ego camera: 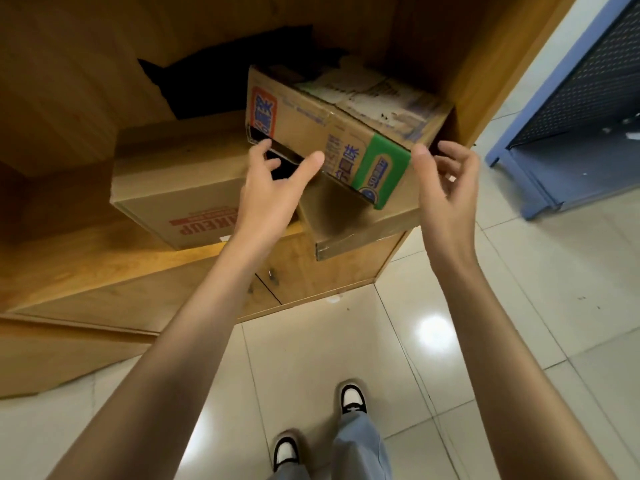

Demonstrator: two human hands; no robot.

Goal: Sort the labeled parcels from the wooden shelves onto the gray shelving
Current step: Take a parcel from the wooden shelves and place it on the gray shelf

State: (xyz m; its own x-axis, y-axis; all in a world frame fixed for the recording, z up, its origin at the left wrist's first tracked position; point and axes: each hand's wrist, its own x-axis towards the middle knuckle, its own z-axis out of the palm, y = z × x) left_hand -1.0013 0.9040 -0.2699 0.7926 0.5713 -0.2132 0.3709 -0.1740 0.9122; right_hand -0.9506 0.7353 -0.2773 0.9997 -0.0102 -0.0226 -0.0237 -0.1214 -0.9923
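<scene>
Parcel: brown cardboard box [346, 133], worn, blue print on its near face, a green panel at the right corner, a red-and-blue panel at the left; torn label remnants on top.
Parcel place: inside the wooden shelf [86, 265], right part, resting tilted on two lower boxes.
Flap: one cardboard flap [332, 206] hangs open below the parcel's near face.
Left hand [273, 188]: fingers spread and nearly straight, tips at the dark slot on the parcel's lower left edge, thumb against the near face; grip wide, nothing held.
Right hand [446, 188]: fingers loosely curled just beside the parcel's right corner, thumb at the corner edge; grip wide, nothing held.
Shelf contents: three boxes counted: the parcel, a wide flat box [173, 192] with red lettering under its left side, a third box [356, 237] under its right; also a black bag [214, 84] at the back.
Gray shelving [571, 109]: upper right, blue frame, dark perforated panel, well apart from the parcel.
Floor [485, 341]: pale glossy tiles; two black-and-white shoes [351, 398] below.
Hands counted: two, both bare-armed.
</scene>
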